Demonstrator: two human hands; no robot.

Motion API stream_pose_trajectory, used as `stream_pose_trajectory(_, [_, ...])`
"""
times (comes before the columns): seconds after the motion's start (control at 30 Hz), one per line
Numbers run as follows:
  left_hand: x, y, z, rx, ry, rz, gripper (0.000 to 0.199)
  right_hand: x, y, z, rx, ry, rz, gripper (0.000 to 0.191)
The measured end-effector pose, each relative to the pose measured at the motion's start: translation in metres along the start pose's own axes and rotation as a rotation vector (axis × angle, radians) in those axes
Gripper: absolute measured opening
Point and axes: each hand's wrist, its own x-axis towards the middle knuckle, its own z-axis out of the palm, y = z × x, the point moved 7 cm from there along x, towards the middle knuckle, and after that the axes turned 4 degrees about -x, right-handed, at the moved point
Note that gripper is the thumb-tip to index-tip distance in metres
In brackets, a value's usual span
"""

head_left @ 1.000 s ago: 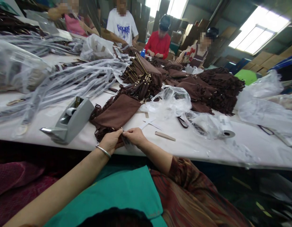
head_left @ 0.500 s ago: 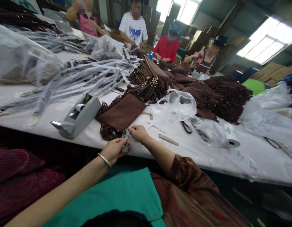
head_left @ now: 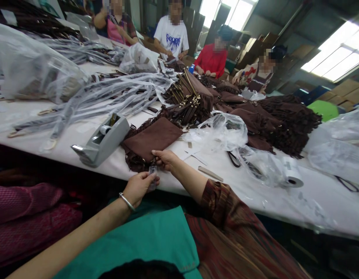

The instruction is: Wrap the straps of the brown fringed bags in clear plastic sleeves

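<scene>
White table beneath bright windows: the left hand pinches a clear wrapper by the brown bag, whose body lies unwrapped, while the right hand, lower half a second ago, now touches its near edge, grip unclear, with more bags piled beyond.

Bright daylight shows through a tall, pale, paned window on the right, set in a dark grey-green wall, and through another white, paned window near the top centre. Upright brown cardboard sheets stand below and beside the central window, while tan cardboard boxes are stacked at the right, behind a rounded bright-green object. A long, white-covered tabletop stretches across the room, its near edge running slantwise above a dim, shadowed area where the floor is hard to make out.
</scene>
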Motion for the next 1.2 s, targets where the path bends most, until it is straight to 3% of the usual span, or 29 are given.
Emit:
stream_pose_trajectory(0.3, [0.002, 0.007, -0.010, -0.017, 0.073, 0.156, 0.028, -0.015, 0.001, 0.007, -0.022, 0.064, -0.067, 0.032])
stream_pose_trajectory(0.67, [0.008, 0.005, 0.001, -0.306, 0.087, -0.032, 0.012, -0.021, 0.001, 0.008, -0.107, 0.022, -0.105, 0.036])
stream_pose_trajectory(0.83, [0.010, 0.004, 0.007, -0.384, 0.081, -0.133, 0.010, -0.022, 0.004, 0.006, -0.007, 0.022, -0.127, 0.034])
stream_pose_trajectory(1.03, [0.016, 0.007, 0.005, -0.333, 0.087, -0.068, 0.019, -0.030, 0.007, 0.000, -0.019, -0.011, -0.164, 0.036])
stream_pose_trajectory(1.2, [0.019, 0.009, 0.000, -0.309, 0.097, -0.055, 0.017, -0.043, 0.001, -0.003, -0.275, -0.071, -0.434, 0.020])
